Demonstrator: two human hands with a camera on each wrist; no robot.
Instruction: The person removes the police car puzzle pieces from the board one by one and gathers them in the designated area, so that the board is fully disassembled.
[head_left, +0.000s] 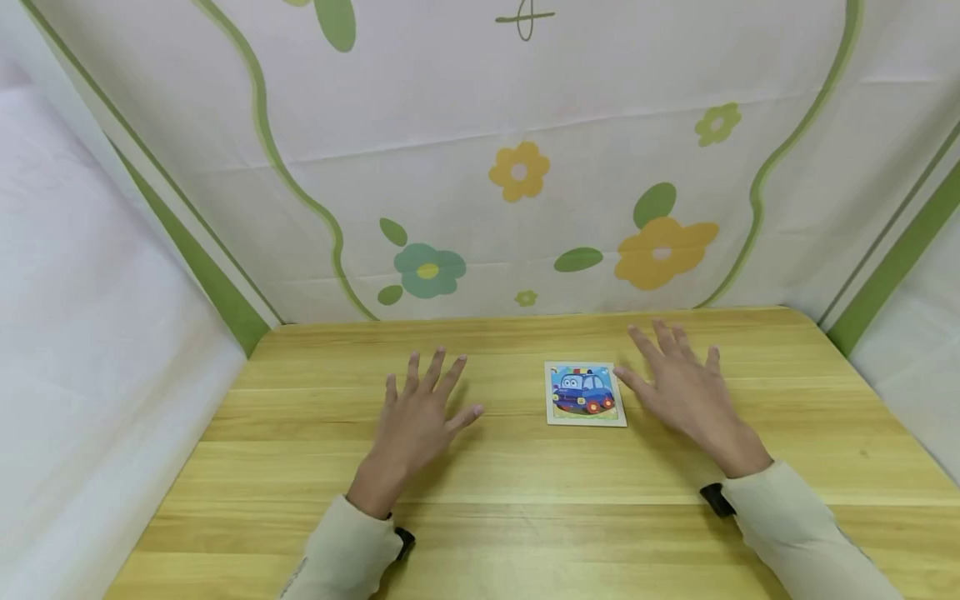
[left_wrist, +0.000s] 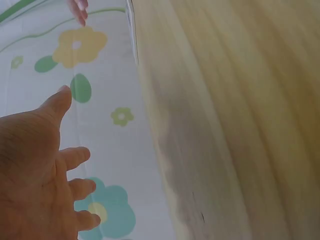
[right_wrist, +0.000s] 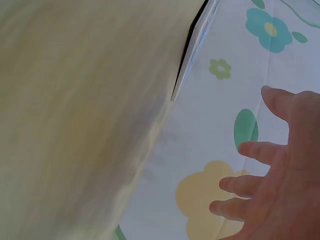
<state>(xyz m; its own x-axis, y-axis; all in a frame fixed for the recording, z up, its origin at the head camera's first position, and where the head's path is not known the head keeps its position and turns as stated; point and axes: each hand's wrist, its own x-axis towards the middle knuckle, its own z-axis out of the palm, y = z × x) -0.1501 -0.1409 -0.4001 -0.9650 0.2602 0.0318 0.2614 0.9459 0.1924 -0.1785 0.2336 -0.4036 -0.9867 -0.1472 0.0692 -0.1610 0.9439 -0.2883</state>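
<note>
A square picture board (head_left: 585,395) with a pale border and a blue cartoon car lies flat on the wooden table. My right hand (head_left: 686,392) hovers just right of it, fingers spread, thumb tip close to the board's upper right corner; whether they touch cannot be told. To the left, my left hand (head_left: 420,421) is held palm down with fingers spread, apart from the board and holding nothing. In the right wrist view the board (right_wrist: 192,50) appears edge-on, beyond the thumb of the right hand (right_wrist: 295,165). The left hand (left_wrist: 35,170) likewise shows extended fingers in its wrist view.
The wood-grain table (head_left: 510,525) ends at the back against a white curtain (head_left: 450,100) printed with flowers and green lines. White cloth sides (head_left: 97,317) with green bands flank it left and right. Black wrist straps (head_left: 717,500) show at both cuffs.
</note>
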